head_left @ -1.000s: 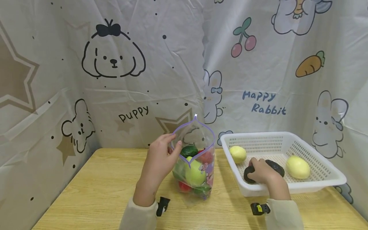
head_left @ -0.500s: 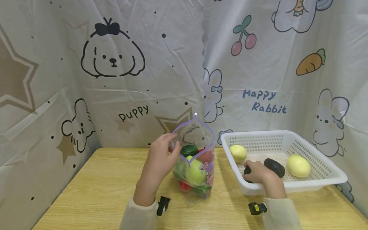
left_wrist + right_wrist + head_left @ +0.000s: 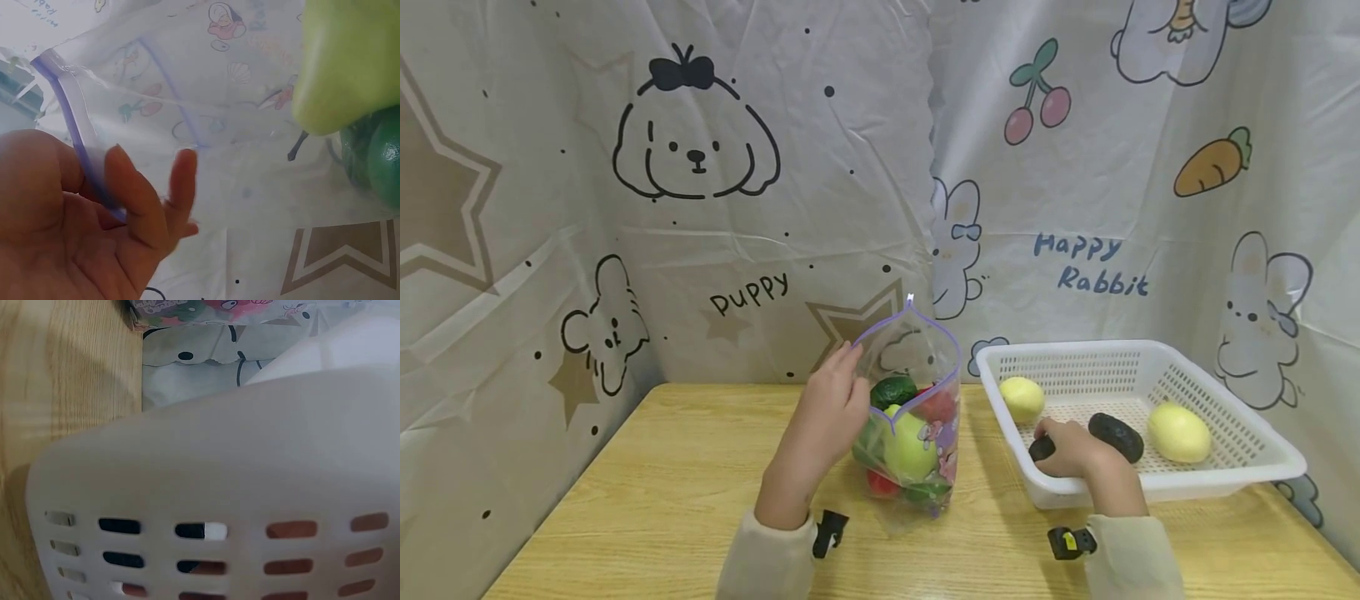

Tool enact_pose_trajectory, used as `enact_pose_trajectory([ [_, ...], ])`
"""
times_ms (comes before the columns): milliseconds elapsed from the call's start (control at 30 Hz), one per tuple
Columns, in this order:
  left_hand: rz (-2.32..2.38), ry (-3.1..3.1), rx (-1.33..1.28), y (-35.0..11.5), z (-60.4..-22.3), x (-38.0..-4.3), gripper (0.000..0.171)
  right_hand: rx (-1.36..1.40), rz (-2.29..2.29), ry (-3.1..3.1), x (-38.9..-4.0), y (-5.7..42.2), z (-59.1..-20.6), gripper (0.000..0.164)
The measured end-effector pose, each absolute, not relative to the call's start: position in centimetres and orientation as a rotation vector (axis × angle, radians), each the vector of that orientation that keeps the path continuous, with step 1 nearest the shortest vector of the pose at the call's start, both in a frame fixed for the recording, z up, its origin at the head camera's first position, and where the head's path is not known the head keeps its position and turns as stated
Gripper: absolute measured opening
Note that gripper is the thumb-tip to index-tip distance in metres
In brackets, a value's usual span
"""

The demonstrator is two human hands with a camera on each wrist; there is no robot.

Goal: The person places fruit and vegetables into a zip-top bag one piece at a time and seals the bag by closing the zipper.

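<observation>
My left hand (image 3: pixel 829 408) grips the left side of the purple zip rim of a clear zip bag (image 3: pixel 956 450). In the left wrist view the zip strip (image 3: pixel 74 128) runs between thumb and fingers. The bag stands open, holding a yellow-green pear (image 3: pixel 910 450), a dark green vegetable (image 3: pixel 893 392) and red produce (image 3: pixel 937 405). My right hand (image 3: pixel 1075 450) reaches into the white basket (image 3: pixel 1225 482) and holds a dark avocado (image 3: pixel 1042 448), mostly covered by the fingers. The basket wall (image 3: pixel 219 444) hides most of that hand in the right wrist view.
A second dark avocado (image 3: pixel 1116 437) lies in the basket, right of my right hand. Two pale yellow oval fruits (image 3: pixel 1180 433) lie near its left and right sides. The wooden table (image 3: pixel 647 500) ends against a printed cloth (image 3: pixel 700 242) behind.
My right hand has shifted left with its avocado, uncovering more of the second one. On the bag rim, my left hand has turned and its thumb has drawn in toward the fingers.
</observation>
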State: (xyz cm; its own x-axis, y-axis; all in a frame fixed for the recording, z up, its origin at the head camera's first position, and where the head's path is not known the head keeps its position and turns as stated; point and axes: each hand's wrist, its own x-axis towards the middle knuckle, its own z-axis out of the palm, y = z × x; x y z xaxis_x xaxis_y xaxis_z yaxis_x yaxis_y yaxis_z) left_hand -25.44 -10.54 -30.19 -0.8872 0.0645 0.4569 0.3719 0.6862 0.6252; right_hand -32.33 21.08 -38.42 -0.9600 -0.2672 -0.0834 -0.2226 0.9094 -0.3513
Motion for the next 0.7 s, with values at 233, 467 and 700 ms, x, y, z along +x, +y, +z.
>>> enact_pose_trajectory([
  [233, -1.096, -2.468, -0.313, -10.4, -30.0, -25.5, 0.035, -0.411, -0.539, 2.948, -32.3, 21.1, -38.4, 0.033],
  [467, -1.122, -2.437, -0.307, -10.3, -29.8, -25.4, 0.048, -0.437, -0.587, 2.980, -32.2, 21.4, -38.0, 0.039],
  [700, -1.146, -2.395, -0.327, -10.3, -29.8, -25.2, 0.046, -0.512, -0.626, 3.071, -31.5, 21.5, -36.4, 0.048],
])
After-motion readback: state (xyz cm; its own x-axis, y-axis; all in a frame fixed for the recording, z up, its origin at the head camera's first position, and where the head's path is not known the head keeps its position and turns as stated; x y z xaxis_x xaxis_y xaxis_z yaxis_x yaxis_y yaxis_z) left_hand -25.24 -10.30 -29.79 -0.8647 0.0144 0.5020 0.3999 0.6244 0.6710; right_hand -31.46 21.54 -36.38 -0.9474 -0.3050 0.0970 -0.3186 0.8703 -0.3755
